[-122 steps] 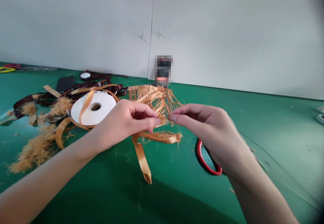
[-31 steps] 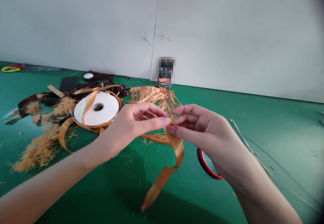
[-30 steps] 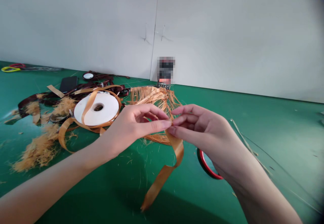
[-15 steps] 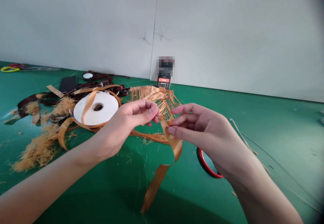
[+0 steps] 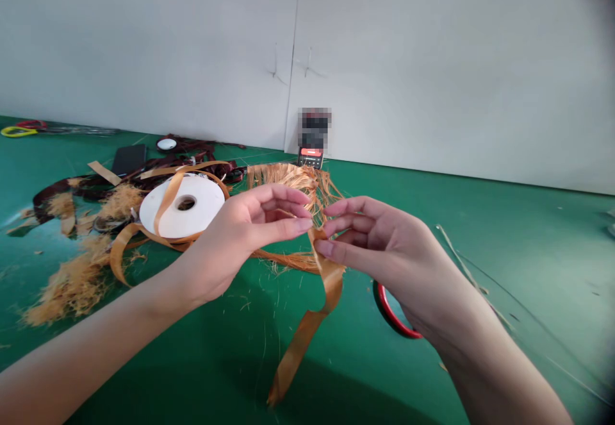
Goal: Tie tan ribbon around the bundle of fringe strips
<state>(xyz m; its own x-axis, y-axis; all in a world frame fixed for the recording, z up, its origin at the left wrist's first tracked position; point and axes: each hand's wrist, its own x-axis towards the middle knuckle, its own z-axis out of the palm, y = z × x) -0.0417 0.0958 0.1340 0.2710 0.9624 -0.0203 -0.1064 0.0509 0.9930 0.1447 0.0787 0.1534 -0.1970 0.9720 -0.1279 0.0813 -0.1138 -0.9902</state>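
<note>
A strip of golden-brown satin ribbon (image 5: 331, 277) hangs from my right hand (image 5: 379, 233), pinched between thumb and fingers near its upper end. Its lower part curls and slants down to the left over the green table. At the ribbon's upper left edge, the thumb and fingertips of my left hand (image 5: 259, 226) come together; fine threads show around there. Just behind the fingertips lies a frayed bundle of the same golden-brown strands (image 5: 283, 178), partly hidden by my hands.
Left stands a white ribbon spool (image 5: 206, 204) with loose ribbon around it. Beside it are fluffy thread scraps (image 5: 72, 287), dark ribbon (image 5: 52, 194) and a black flat object (image 5: 129, 159). Scissors (image 5: 22, 131) lie far left. A phone (image 5: 311, 158) leans on the wall; a red ring-shaped handle (image 5: 391, 313) shows by my right wrist.
My left fingertips have moved slightly right to the ribbon's edge, the thumb stretching straighter. The right hand stays nearly still, while the ribbon's hanging part has shifted a little.
</note>
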